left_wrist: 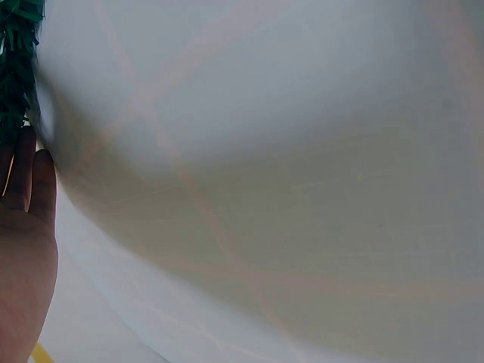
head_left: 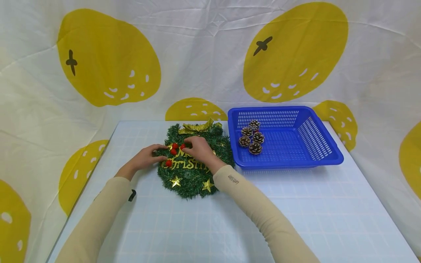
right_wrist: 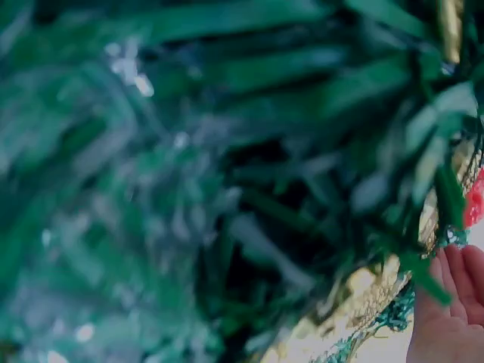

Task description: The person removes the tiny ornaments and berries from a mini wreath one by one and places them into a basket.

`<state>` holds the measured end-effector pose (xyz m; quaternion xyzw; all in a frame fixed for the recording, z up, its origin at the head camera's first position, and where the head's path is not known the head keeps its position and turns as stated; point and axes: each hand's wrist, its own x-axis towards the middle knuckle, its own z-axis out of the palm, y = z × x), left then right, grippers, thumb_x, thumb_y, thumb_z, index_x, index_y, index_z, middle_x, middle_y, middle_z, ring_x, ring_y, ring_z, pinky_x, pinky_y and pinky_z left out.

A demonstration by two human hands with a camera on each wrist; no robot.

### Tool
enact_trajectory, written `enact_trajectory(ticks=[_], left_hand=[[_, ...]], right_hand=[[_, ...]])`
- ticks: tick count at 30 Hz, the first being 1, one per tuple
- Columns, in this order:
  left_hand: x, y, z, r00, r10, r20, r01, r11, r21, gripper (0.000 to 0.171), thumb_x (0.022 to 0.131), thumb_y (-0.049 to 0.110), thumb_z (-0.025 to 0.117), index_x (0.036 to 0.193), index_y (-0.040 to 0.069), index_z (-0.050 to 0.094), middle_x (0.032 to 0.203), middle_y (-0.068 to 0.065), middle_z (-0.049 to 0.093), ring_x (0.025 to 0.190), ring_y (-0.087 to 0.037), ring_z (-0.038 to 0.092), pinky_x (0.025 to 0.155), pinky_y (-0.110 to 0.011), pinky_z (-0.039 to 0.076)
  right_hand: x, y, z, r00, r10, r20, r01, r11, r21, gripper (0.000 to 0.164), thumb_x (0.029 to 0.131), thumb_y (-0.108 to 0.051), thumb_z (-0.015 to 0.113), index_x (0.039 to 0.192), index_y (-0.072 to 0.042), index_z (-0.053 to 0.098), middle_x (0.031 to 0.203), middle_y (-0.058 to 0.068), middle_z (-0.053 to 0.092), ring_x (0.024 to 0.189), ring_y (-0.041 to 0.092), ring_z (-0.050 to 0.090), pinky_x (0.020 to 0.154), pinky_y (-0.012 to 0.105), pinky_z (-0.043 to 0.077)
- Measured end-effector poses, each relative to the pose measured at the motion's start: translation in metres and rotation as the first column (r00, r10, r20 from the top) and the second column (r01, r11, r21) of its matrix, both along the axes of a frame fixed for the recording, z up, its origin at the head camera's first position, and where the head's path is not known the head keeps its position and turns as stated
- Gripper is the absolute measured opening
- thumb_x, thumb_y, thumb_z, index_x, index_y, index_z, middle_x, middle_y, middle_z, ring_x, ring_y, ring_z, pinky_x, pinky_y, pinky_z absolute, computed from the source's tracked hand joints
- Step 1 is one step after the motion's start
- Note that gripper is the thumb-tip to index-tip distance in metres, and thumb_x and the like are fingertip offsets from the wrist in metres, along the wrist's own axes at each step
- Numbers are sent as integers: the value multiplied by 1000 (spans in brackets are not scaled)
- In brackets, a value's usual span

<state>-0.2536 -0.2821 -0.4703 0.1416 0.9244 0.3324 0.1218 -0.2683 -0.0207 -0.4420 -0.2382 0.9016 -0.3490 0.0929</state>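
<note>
A green tinsel wreath lies flat on the table, with gold "Merry Christmas" lettering, gold stars and a gold bow at its top. Several red berries sit on its upper left. My right hand reaches over the wreath and pinches a red berry between thumb and fingertips. At the left edge, my left hand rests its fairly straight fingers on the greenery, thumb apart from them. The left wrist view shows those fingers against the wreath's rim. Greenery fills most of the right wrist view.
To the right of the wreath stands a blue plastic basket. Several pine cones lie in its left side, with a bit of red among them. A white cloth with yellow fruit shapes hangs behind the pale checked table.
</note>
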Motion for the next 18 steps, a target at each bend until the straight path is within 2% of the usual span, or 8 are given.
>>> enact_trajectory(ticks=[7, 12, 18], left_hand=[[-1, 0, 0, 1000, -1, -2, 1, 1000, -2, 58, 93, 41, 67, 140, 12, 53, 148, -18, 43, 133, -42, 40, 106, -59, 35], [-1, -1, -2, 1000, 2, -1, -2, 1000, -2, 59, 92, 44, 67, 140, 13, 53, 148, -17, 44, 133, -41, 40, 106, -59, 35], [-1, -1, -2, 1000, 2, -6, -2, 1000, 2, 57, 92, 42, 68, 140, 13, 53, 147, -16, 45, 130, -40, 43, 105, -58, 36]], right_hand=[[-4, -7, -4, 994, 1, -111, 9, 996, 90, 42, 96, -25, 66, 133, -7, 61, 134, 7, 59, 122, 21, 56, 99, 35, 48], [-4, -11, -6, 991, -10, -131, 29, 990, 138, 42, 96, -27, 65, 133, -8, 61, 135, 6, 59, 123, 22, 55, 100, 35, 48], [-2, -15, -8, 988, -38, -148, 63, 985, 162, 40, 97, -27, 64, 133, -10, 61, 136, 6, 58, 117, 20, 59, 93, 34, 52]])
